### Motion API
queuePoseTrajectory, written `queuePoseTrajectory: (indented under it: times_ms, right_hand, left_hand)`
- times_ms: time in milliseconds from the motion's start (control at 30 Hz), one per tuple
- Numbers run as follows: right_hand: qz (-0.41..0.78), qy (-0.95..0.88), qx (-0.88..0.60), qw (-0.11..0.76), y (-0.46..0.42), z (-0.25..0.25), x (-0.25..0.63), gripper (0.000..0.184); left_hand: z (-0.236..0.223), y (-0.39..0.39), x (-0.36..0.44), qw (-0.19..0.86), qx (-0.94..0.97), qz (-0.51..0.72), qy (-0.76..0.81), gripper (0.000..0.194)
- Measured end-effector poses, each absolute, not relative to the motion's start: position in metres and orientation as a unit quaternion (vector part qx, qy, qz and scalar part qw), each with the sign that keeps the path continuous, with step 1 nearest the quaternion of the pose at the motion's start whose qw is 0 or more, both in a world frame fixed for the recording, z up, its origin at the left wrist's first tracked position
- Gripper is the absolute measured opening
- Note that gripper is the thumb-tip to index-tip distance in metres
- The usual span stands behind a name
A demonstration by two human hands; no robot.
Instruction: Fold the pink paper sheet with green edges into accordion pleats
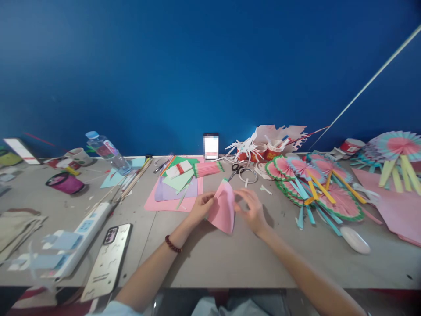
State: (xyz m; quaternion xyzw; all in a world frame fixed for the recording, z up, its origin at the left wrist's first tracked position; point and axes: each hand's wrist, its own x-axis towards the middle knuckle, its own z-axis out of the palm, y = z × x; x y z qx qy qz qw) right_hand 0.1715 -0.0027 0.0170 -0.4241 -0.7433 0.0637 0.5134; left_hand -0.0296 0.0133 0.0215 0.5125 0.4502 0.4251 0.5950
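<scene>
A pink sheet of paper [222, 208], curved and with a bit of green at its top tip, is held a little above the table in front of me. My left hand [202, 207] pinches its left edge between thumb and fingers; a dark beaded bracelet circles that wrist. At the paper's right edge, my right hand [251, 210] has its thumb and fingers apart, the tips at or just touching the edge. Scissors [234, 171] with black handles lie behind the paper, beside a roll of tape [248, 175].
Coloured paper sheets [151, 199] and a pleated pink strip [208, 169] lie behind my left hand. Pleated paper fans [340, 202] and a white mouse [355, 240] are at right. Left are a power strip [87, 232], a phone [107, 259] and a water bottle [108, 151].
</scene>
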Motion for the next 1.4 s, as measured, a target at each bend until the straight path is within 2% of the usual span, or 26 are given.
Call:
queuePoseTrajectory:
  times_ms: [133, 233, 367, 533, 667, 800, 1133, 1400]
  right_hand:
    - [0.242, -0.661, -0.503, 0.501, 0.006, 0.018, 0.183, 0.040]
    - [0.350, -0.632, -0.510, 0.466, 0.012, 0.020, 0.185, 0.043]
    - [0.444, -0.610, -0.500, 0.425, 0.011, 0.027, 0.181, 0.042]
    - [0.518, -0.527, -0.512, 0.438, 0.007, 0.030, 0.178, 0.044]
    - [0.528, -0.473, -0.538, 0.456, 0.013, 0.020, 0.183, 0.040]
    - [0.504, -0.468, -0.559, 0.463, 0.023, 0.007, 0.190, 0.037]
    - [0.528, -0.450, -0.549, 0.467, 0.029, 0.006, 0.191, 0.043]
    - [0.444, -0.536, -0.570, 0.437, 0.033, -0.006, 0.194, 0.034]
  left_hand:
    - [0.024, 0.013, -0.034, 0.621, 0.579, 0.338, 0.407, 0.044]
    - [0.026, 0.013, -0.037, 0.637, 0.594, 0.297, 0.392, 0.048]
    - [0.035, 0.015, -0.045, 0.661, 0.606, 0.257, 0.361, 0.048]
    - [0.041, 0.016, -0.050, 0.663, 0.618, 0.217, 0.363, 0.052]
    - [0.034, 0.023, -0.050, 0.592, 0.629, 0.263, 0.430, 0.047]
    - [0.026, 0.030, -0.053, 0.573, 0.587, 0.323, 0.472, 0.041]
    - [0.019, 0.033, -0.055, 0.549, 0.571, 0.323, 0.518, 0.032]
    - [0.010, 0.038, -0.055, 0.452, 0.630, 0.358, 0.520, 0.015]
